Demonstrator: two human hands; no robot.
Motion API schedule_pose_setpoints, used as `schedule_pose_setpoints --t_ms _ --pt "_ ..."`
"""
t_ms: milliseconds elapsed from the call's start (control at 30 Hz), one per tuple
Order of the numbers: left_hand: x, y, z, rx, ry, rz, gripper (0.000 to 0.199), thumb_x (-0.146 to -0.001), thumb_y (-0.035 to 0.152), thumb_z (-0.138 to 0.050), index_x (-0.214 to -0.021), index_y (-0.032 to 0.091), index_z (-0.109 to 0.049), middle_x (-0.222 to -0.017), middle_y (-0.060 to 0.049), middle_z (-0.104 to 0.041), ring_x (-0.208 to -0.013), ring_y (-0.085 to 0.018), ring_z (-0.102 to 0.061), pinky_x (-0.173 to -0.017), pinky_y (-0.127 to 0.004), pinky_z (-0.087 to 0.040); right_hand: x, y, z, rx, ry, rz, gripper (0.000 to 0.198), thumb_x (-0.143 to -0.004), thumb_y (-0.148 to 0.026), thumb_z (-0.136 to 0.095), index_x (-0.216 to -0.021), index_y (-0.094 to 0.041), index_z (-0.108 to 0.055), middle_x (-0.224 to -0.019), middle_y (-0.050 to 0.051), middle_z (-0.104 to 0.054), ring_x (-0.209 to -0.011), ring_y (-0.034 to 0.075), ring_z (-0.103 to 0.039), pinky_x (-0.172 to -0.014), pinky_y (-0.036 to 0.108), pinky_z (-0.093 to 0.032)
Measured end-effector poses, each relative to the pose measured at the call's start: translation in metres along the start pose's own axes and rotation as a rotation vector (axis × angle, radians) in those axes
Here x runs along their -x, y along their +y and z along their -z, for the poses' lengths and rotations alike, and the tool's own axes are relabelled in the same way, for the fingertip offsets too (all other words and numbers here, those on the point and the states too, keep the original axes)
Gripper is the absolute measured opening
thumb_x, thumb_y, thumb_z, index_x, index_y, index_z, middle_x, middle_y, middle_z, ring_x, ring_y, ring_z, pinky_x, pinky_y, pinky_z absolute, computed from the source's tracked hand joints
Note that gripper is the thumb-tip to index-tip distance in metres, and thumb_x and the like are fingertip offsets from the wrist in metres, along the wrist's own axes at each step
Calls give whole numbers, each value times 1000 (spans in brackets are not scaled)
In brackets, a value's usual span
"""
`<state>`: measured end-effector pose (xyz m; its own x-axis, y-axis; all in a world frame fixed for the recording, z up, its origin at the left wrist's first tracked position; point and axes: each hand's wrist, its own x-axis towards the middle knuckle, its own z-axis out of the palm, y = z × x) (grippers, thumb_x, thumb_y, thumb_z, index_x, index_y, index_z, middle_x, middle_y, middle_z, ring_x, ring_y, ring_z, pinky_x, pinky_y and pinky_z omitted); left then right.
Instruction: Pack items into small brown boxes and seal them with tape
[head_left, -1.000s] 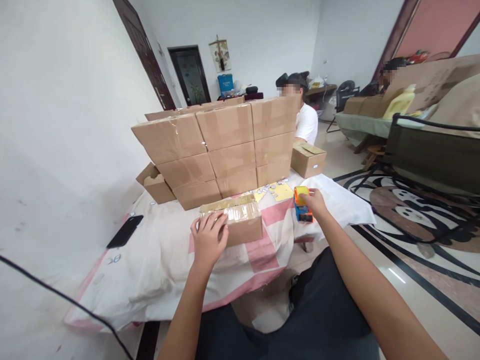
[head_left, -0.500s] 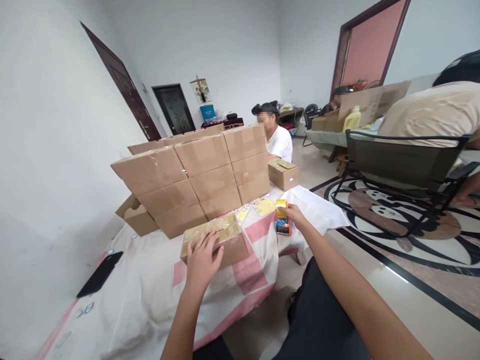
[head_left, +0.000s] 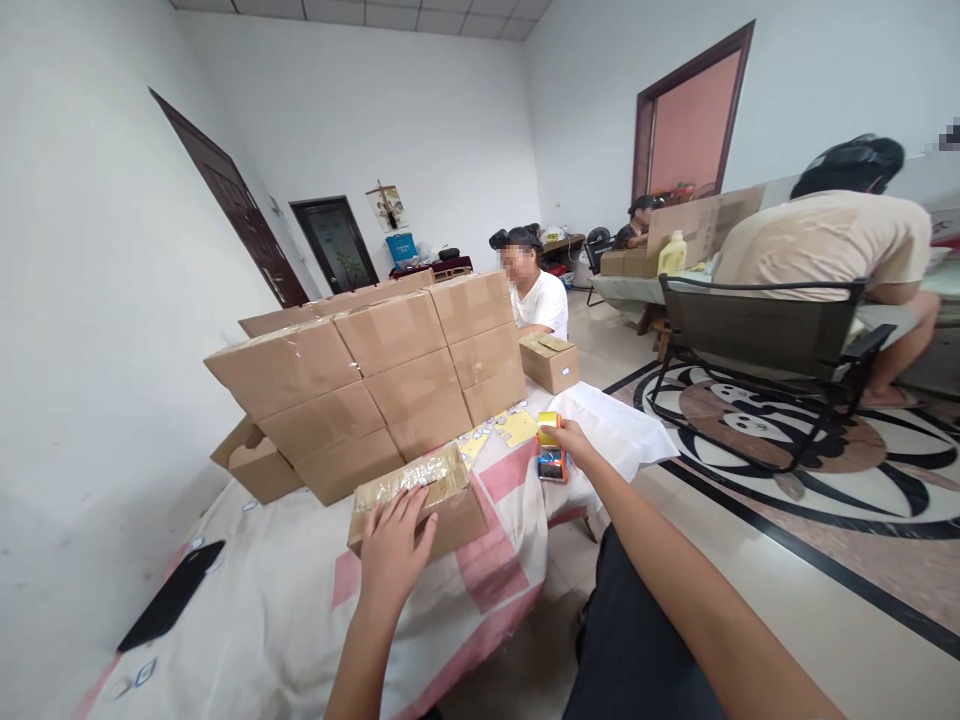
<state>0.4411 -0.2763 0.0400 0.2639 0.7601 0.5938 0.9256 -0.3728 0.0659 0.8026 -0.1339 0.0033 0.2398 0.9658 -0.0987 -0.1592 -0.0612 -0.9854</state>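
Carton [head_left: 420,500] sits near-centre on the table [head_left: 285,600], taped top up, just in front of the stacked boxes [head_left: 375,375]. Left hand [head_left: 394,550] lies flat, fingers spread, on its near top edge. Right hand [head_left: 574,445] is wrapped around the tape dispenser [head_left: 550,455] standing at the table's right edge. Best practice: press the carton down firmly so it can't slide. Long axis runs left-right, right end angled slightly far.

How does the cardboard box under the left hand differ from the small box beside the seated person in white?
The taped cardboard box lies near the table edge under the left hand, glossy tape across its top. The small brown box sits farther off, untouched, a loose flap showing on top. Both are plain brown cardboard.
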Motion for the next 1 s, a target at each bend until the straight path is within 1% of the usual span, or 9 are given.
schedule_pose_setpoints --t_ms 100,267,467,667,1000 --pt "0 2 1 -3 6 6 36 -95 35 -52 -128 29 -64 -132 -5 -69 -126 -32 -61 -111 -54 -34 1 -1 0 7 5 -6 14 -78 -18 -71 -89 -9 -69 -81 8 -76 -68 18 -71 -64 25 -56" --pt "1 4 2 -37 -41 35 38 -98 36 -46 -131 26 -62 -136 -6 -67 -129 -29 -59 -115 -52 -29 -1 0 1 22 19 -16 16 -76 -20 -73 -89 -10 -69 -81 8 -75 -67 18 -70 -63 26 -55" --pt "0 4 2 -49 -35 33 38 -98 37 -46 -129 25 -64 -134 -6 -68 -128 -30 -60 -114 -52 -30 -6 5 -2 20 37 -14 15 -77 -20 -69 -88 -10 -68 -79 8 -75 -65 17 -70 -60 25 -54" --pt "2 4 0 -42 -18 21 39 -97 36 -47 -131 25 -63 -135 -6 -67 -128 -30 -60 -113 -52 -30 -11 9 -2 38 49 -2 13 -75 -22 -69 -83 -11 -68 -75 7 -74 -63 16 -69 -55 23 -51" --pt "1 3 1 -42 6 19 41 -97 36 -48 -134 24 -61 -135 -7 -67 -128 -31 -60 -113 -52 -30 -13 10 -1 41 33 -4 18 -73 -24 -71 -86 -12 -68 -79 10 -76 -67 19 -71 -56 24 -53"
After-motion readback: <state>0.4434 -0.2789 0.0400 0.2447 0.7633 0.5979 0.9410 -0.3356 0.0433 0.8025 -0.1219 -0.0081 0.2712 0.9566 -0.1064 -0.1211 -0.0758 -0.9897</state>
